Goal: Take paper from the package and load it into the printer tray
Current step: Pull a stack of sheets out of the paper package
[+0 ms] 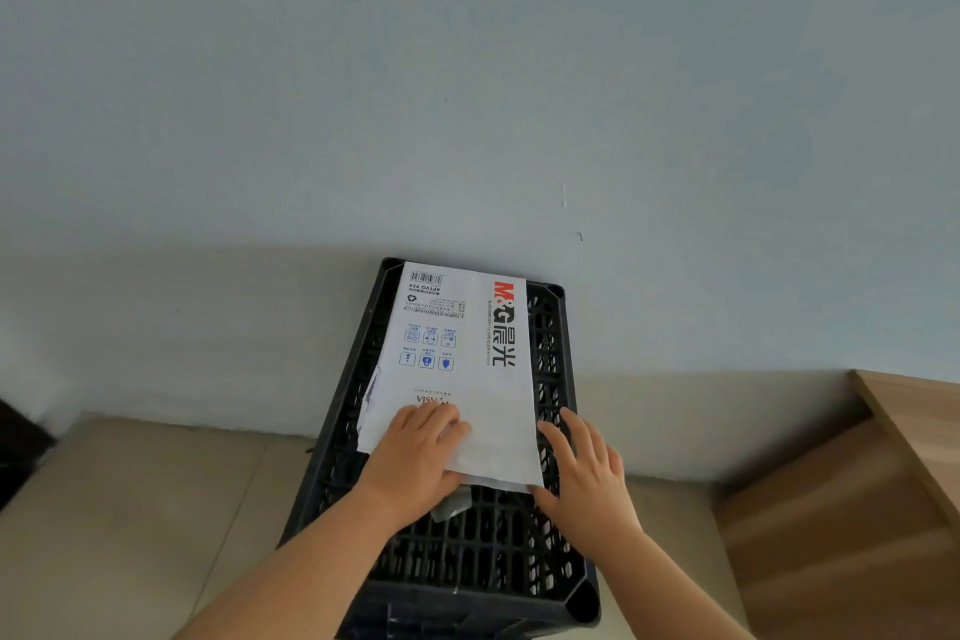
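A white paper package (467, 359) with red and black brand lettering lies flat on top of a black lattice crate (467, 551). My left hand (415, 457) rests palm down on the package's near left end, fingers curled over the wrapper. My right hand (582, 468) lies at the package's near right corner, fingers spread along its edge and touching the crate. The wrapper's near end looks loose, with a crumpled flap (452, 504) sticking out under my left hand. No printer or tray is in view.
The crate stands against a pale blue-grey wall (467, 94) on a beige tiled floor (130, 509). A wooden cabinet or desk side (857, 509) stands at the right. A dark object (15, 452) sits at the far left edge.
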`<state>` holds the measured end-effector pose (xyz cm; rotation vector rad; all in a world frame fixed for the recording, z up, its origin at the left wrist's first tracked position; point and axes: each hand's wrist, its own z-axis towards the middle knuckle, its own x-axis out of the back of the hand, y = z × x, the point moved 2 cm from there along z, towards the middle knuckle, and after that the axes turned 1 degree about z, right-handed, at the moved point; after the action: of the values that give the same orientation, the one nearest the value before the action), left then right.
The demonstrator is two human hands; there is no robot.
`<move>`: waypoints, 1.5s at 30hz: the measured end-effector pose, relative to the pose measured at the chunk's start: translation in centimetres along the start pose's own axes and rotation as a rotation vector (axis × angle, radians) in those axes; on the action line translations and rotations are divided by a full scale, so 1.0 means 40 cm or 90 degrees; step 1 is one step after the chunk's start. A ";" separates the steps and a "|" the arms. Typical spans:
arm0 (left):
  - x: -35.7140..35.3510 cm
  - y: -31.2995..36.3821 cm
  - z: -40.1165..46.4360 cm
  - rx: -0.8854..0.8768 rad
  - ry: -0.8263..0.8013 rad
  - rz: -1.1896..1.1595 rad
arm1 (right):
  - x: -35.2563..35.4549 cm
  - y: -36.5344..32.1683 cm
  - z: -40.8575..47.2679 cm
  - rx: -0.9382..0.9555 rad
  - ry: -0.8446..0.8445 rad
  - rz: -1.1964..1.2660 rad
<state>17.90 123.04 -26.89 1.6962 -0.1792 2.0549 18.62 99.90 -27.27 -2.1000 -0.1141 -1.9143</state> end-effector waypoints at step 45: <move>0.066 -0.102 0.075 0.096 -0.320 0.126 | 0.144 -0.201 0.108 0.037 0.053 0.254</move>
<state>22.01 126.20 -24.48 2.3499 -0.3727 1.7655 21.36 107.93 -20.61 -1.8334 0.2465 -1.7291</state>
